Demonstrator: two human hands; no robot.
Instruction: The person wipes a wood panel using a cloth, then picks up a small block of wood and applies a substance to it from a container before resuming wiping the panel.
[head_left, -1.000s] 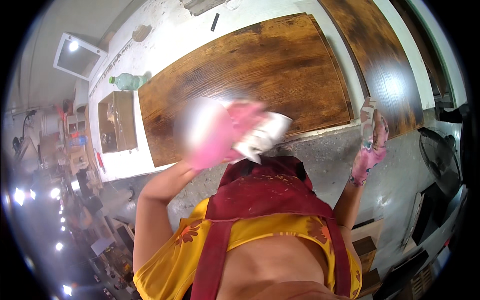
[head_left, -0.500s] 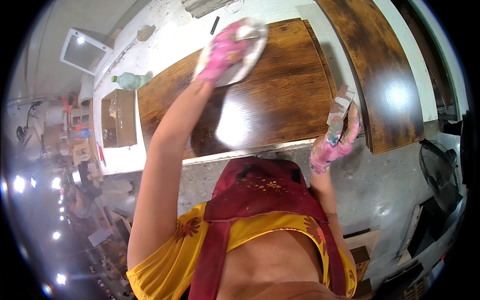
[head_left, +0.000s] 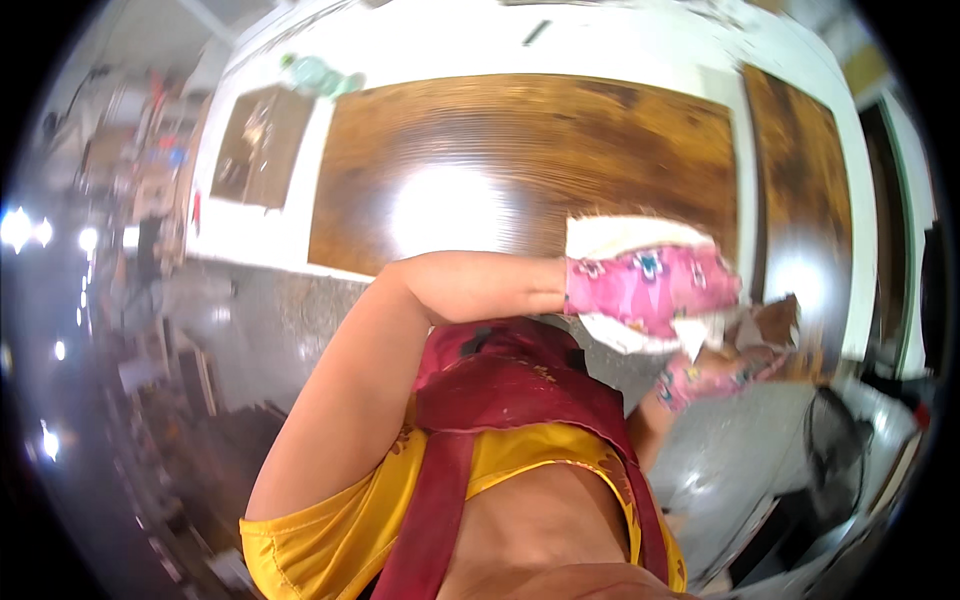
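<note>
My left hand (head_left: 655, 290), in a pink flowered glove, is closed on a white cloth (head_left: 615, 236) at the near right corner of a dark-grained brown board (head_left: 560, 130). The cloth spreads out on both sides of the glove. Just below and to the right, my right hand (head_left: 712, 380), gloved alike, grips a small flat brown-and-white piece (head_left: 775, 322); blur hides its exact kind. The left fingertips come close to this piece, and I cannot tell whether they touch it. The board lies flat on a white worktable (head_left: 420, 50).
A second brown board (head_left: 800, 150) lies along the table's right side. At the left stand an open cardboard box (head_left: 262, 145) and a green plastic bottle (head_left: 318, 75). A dark strip (head_left: 537, 32) lies beyond the board. A black fan (head_left: 835, 440) stands at the lower right.
My left hand has swept with the cloth from the board's far left part to its near right corner, beside my right hand. The view has shifted, and the right hand now appears lower and further right.
</note>
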